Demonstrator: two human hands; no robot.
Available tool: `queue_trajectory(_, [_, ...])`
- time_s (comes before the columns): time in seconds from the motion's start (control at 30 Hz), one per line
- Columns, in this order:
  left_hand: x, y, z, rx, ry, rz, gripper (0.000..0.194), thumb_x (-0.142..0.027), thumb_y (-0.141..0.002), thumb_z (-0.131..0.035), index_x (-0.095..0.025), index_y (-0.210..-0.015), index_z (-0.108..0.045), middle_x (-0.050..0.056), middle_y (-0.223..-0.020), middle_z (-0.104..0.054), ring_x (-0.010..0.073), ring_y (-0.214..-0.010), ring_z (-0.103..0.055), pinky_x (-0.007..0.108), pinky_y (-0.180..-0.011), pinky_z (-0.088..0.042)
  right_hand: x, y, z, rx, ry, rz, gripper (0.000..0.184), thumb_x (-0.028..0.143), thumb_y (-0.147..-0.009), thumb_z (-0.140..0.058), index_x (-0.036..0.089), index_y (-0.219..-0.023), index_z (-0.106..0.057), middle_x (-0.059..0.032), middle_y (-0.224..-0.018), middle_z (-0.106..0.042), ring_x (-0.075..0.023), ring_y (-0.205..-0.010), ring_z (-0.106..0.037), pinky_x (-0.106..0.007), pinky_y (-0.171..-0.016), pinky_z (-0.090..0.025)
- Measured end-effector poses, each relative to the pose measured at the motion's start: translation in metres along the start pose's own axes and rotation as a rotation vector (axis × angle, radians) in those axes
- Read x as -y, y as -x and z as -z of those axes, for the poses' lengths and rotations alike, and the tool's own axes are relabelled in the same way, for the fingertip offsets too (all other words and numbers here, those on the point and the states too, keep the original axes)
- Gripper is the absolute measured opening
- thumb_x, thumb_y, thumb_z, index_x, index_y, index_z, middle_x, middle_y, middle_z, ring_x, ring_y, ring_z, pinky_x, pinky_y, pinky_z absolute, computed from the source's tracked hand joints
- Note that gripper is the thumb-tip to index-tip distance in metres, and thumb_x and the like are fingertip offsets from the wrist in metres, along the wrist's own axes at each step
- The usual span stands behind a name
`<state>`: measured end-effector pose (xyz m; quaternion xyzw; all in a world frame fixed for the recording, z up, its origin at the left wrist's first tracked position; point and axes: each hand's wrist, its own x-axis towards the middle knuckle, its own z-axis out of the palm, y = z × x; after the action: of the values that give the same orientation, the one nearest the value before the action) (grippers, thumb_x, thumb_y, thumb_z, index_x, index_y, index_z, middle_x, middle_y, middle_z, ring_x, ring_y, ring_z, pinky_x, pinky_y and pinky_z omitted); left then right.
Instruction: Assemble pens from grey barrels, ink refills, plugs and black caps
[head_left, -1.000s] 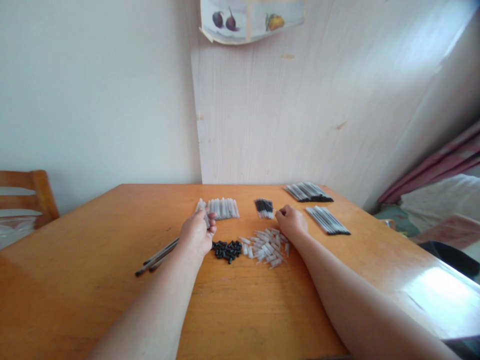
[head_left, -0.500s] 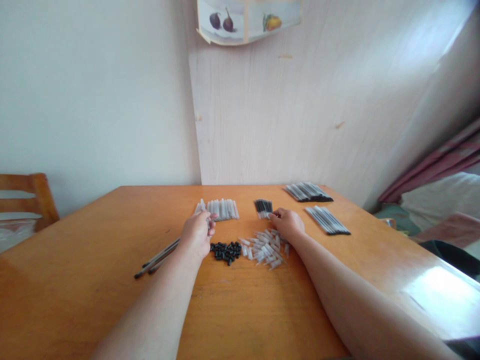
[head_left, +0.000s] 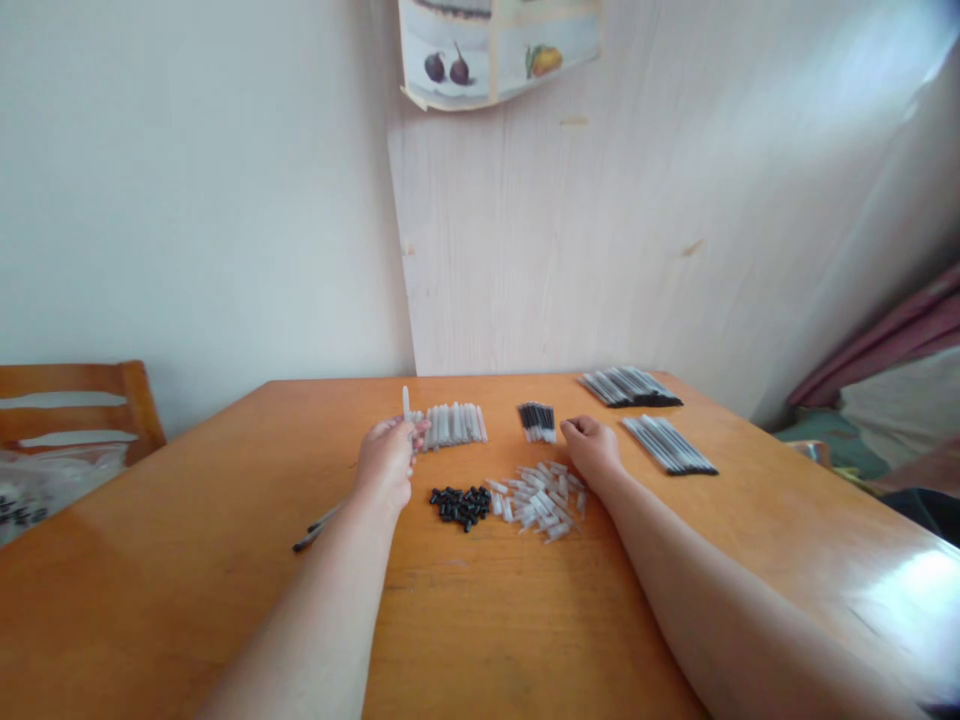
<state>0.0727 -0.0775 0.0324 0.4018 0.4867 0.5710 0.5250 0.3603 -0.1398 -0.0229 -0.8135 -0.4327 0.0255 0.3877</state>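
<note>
My left hand (head_left: 388,458) is closed around a clear plastic pen barrel (head_left: 406,402), which points up out of the fingers. Just to its right lies a row of similar clear barrels (head_left: 456,425). My right hand (head_left: 592,450) is closed beside a small bundle of black-and-clear pen refills (head_left: 537,422); anything between its fingertips is too small to make out. Nearer to me lie a heap of short black end pieces (head_left: 459,507) and a heap of translucent white tips (head_left: 541,502).
Two groups of black-ended pens, a near one (head_left: 670,446) and a far one (head_left: 630,387), lie at the right. A few dark-ended sticks (head_left: 315,532) are partly hidden by my left forearm. A chair (head_left: 139,410) with a plastic bag (head_left: 60,480) stands left.
My right hand reached left to the refills, then drew back right. The barrel in my left hand now stands more upright. The camera view has shifted slightly.
</note>
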Motion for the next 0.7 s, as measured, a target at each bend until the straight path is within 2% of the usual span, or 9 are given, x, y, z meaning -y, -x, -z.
queue_trajectory(0.2, [-0.021, -0.003, 0.005, -0.026, -0.057, 0.004, 0.008, -0.017, -0.068, -0.060, -0.016, -0.075, -0.057, 0.007, -0.074, -0.068, 0.0123, -0.054, -0.059, 0.020, -0.045, -0.037, -0.003, -0.001, -0.002, -0.009, -0.065, -0.008, 0.036, 0.040, -0.083, -0.046, 0.018, -0.090, -0.074, -0.0082, -0.083, -0.072, -0.0214, -0.082, -0.063, -0.027, -0.065, -0.039])
queue_trajectory(0.37, [-0.031, -0.011, 0.003, -0.025, -0.264, -0.019, 0.008, -0.014, -0.066, -0.065, -0.016, -0.068, -0.057, 0.002, -0.057, -0.059, 0.0118, -0.048, -0.054, 0.019, -0.044, -0.034, -0.002, 0.000, -0.002, -0.004, -0.077, -0.022, 0.036, 0.040, -0.082, -0.047, 0.018, -0.089, -0.074, -0.0084, -0.081, -0.071, -0.0214, -0.080, -0.063, -0.027, -0.063, -0.038])
queue_trajectory(0.5, [-0.021, -0.031, 0.002, -0.008, -0.427, -0.114, 0.014, -0.012, -0.060, -0.070, -0.016, -0.058, -0.057, -0.001, -0.048, -0.052, 0.0103, -0.044, -0.045, 0.021, -0.045, -0.029, -0.001, 0.001, -0.001, -0.006, -0.089, -0.018, 0.036, 0.041, -0.082, -0.047, 0.017, -0.087, -0.074, -0.0086, -0.081, -0.072, -0.0214, -0.079, -0.063, -0.027, -0.061, -0.037])
queue_trajectory(0.7, [0.006, -0.071, 0.006, 0.000, -0.792, -0.176, 0.020, -0.014, -0.056, -0.074, -0.018, -0.050, -0.055, 0.000, -0.046, -0.050, 0.0162, -0.053, -0.050, 0.025, -0.051, -0.028, -0.001, 0.000, -0.002, 0.009, -0.064, -0.016, 0.035, 0.041, -0.083, -0.047, 0.018, -0.088, -0.074, -0.0095, -0.083, -0.072, -0.0222, -0.082, -0.064, -0.027, -0.062, -0.037])
